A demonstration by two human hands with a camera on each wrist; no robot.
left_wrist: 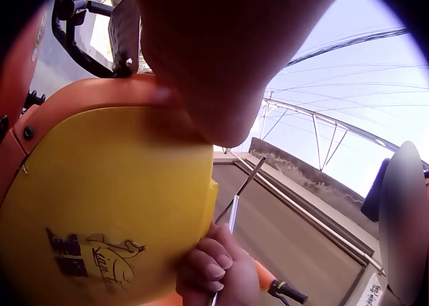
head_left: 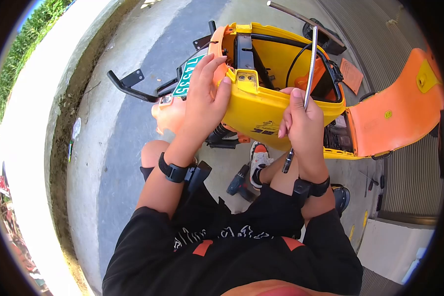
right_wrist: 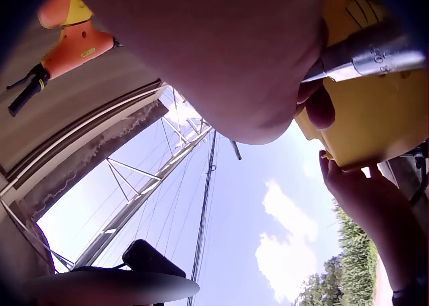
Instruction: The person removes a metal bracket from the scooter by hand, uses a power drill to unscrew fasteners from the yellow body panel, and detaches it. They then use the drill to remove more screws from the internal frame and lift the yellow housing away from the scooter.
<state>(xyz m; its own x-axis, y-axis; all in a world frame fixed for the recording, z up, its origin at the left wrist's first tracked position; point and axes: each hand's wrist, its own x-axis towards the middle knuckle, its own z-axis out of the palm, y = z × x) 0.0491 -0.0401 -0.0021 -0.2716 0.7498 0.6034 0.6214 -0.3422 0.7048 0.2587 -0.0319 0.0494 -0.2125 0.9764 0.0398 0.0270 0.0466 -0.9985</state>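
Observation:
A T-handle socket wrench point(head_left: 311, 69) is in my right hand point(head_left: 305, 129), its fingers and thumb wrapped round the chrome shaft. Its socket end point(head_left: 287, 162) points down toward my knees, and the crossbar is at the far end. My left hand point(head_left: 202, 93) rests on the tail of a scooter with yellow and orange body panels, fingers stretched over the orange trim point(head_left: 215, 48) and thumb against the yellow side panel point(head_left: 254, 106). In the left wrist view the right hand point(left_wrist: 224, 269) is close beside the yellow panel point(left_wrist: 127, 185).
The scooter's body gapes open at the top, showing the frame and cables. A green number plate point(head_left: 188, 75) and black bars point(head_left: 133, 89) jut out at the rear. A cordless drill point(head_left: 239, 182) lies by my shoe point(head_left: 259, 160). A ribbed shutter point(head_left: 409, 182) stands to the right.

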